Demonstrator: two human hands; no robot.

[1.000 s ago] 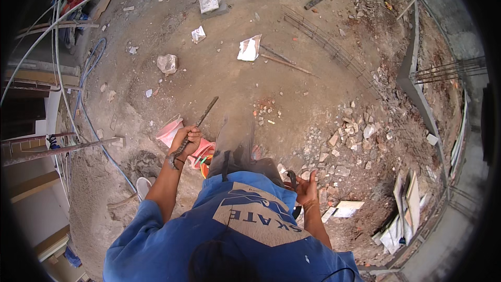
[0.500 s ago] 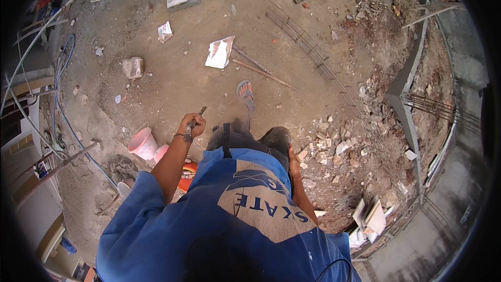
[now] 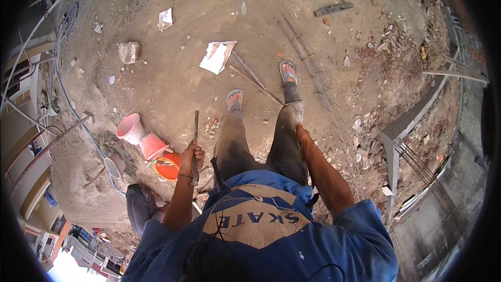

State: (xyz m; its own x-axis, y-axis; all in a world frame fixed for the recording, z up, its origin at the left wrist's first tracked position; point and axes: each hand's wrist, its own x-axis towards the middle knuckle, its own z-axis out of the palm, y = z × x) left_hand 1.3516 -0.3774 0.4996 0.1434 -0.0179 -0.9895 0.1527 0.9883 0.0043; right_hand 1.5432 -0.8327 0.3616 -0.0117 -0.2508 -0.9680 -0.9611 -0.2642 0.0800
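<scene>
My left hand is closed round a dark, narrow metal bar, held upright beside my left thigh. The bar sticks out above and below the fist; its exact kind I cannot make out. My right hand lies against the outer side of my right leg near the knee, fingers stretched along the dusty trousers and partly hidden. Left of my left hand sit an orange bucket, a pinkish-red bucket and a pink bucket.
Ahead on the dirt lie a torn paper sack, wooden sticks and a stone block. A rebar cage runs along the right, near rubble and a concrete beam. A blue hose trails on the left; someone's dark-clothed leg is behind.
My right foot has come into view ahead of the left. The bar in my left hand has turned upright and shows more length. My right hand has moved forward to the knee.
</scene>
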